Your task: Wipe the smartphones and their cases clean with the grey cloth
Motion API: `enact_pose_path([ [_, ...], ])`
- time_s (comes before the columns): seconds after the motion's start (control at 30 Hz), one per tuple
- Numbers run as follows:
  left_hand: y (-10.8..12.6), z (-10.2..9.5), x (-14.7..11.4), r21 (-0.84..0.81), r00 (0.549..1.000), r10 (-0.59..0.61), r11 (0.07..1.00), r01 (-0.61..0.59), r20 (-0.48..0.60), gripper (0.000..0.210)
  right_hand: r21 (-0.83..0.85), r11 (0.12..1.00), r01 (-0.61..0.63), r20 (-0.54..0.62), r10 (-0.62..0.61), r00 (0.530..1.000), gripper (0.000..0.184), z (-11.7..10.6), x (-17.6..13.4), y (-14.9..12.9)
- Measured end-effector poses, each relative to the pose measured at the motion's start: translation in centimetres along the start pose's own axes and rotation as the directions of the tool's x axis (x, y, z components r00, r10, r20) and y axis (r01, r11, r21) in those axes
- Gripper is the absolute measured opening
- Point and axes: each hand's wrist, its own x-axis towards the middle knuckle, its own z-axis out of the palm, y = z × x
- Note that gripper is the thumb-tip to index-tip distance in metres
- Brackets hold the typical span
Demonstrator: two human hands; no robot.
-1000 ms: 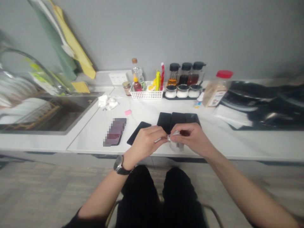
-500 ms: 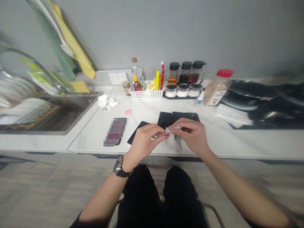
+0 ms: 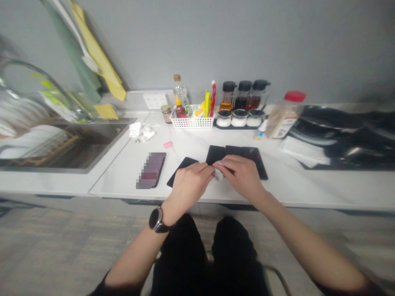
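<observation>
Above the counter's front part, my left hand and my right hand meet fingertip to fingertip. Both are closed in a pinch around a small whitish, crumpled piece; it looks thin, but fingers cover most of it and its kind cannot be made out. Beneath and behind the right hand lie flat black phone-like slabs, side by side. Another black slab is partly hidden by my left hand. Farther left rests a phone with a blurred-out screen. A watch is on my left wrist.
A pink piece and crumpled white tissues lie on the white counter. Behind stand a white basket, seasoning jars and a red-lidded jar. A sink is left, a black pan right.
My hands have drawn together and turned, with the left-hand fingers now curled over. The whitish piece shows less between them, and the dangling blurred part has gone from view.
</observation>
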Motion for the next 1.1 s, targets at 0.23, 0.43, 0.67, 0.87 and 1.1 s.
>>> enact_pose_path([
  [0.23, -2.2, 0.7, 0.3, -0.709, 0.829, -0.521, 0.506, 0.491, 0.202, 0.023, 0.262, 0.955, -0.139, 0.093, 0.118, 0.989, 0.025, -0.6, 0.0, 2.5],
  [0.43, -1.1, 1.0, 1.0, -0.758, 0.801, -0.524, 0.385, 0.527, 0.291, 0.030, 0.197, 0.971, -0.134, 0.157, 0.104, 0.982, 0.035, -0.4, 1.0, 1.5],
  [0.67, -0.9, 1.1, 1.1, -0.803, 0.748, -0.600, 0.277, 0.528, 0.284, 0.036, 0.634, 0.691, -0.347, 0.020, 0.435, 0.900, 0.044, 1.6, 0.5, 2.5],
  [0.87, 0.4, 2.7, 1.1, -0.866, 0.710, -0.682, 0.235, 0.442, 0.177, 0.038, 0.905, 0.356, -0.234, -0.109, 0.724, 0.681, 0.051, 5.5, -0.2, 1.6],
  [1.1, 0.0, 2.4, 0.4, -0.873, 0.691, -0.697, 0.198, 0.446, 0.194, 0.042, 0.800, 0.587, -0.121, -0.445, 0.716, 0.538, 0.039, 3.2, 0.8, 4.4],
])
